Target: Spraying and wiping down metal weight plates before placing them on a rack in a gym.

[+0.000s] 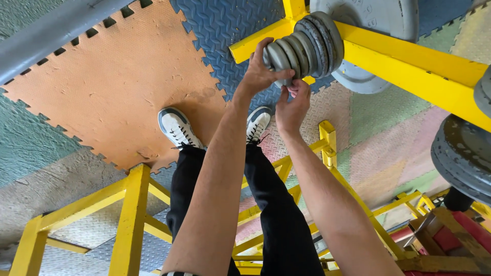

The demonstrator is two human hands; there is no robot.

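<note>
The small grey plates (303, 48) are stacked on a peg of the yellow rack (409, 64), up at the top of the view, and the outermost plate (279, 57) is gripped by both hands. The left hand (261, 71) is wrapped over its upper edge, fingers curled around the rim, thumb spread to the side. The right hand (292, 105) is pressed up from below, fingertips (296, 88) pinched on the lower edge of the same plate. Neither hand is held open; both are closed on the plate. The plate is seen still seated against its neighbours on the peg. A larger grey disc (368, 20) is hung behind the yellow beam, and dark plates (463, 156) are stacked at the right edge. Below, two white and blue shoes (176, 128) are planted on the foam floor (102, 87), one on the orange tile, the other beside the blue. Black trousers (276, 204) are framed by more yellow bars (130, 214) near the bottom.
</note>
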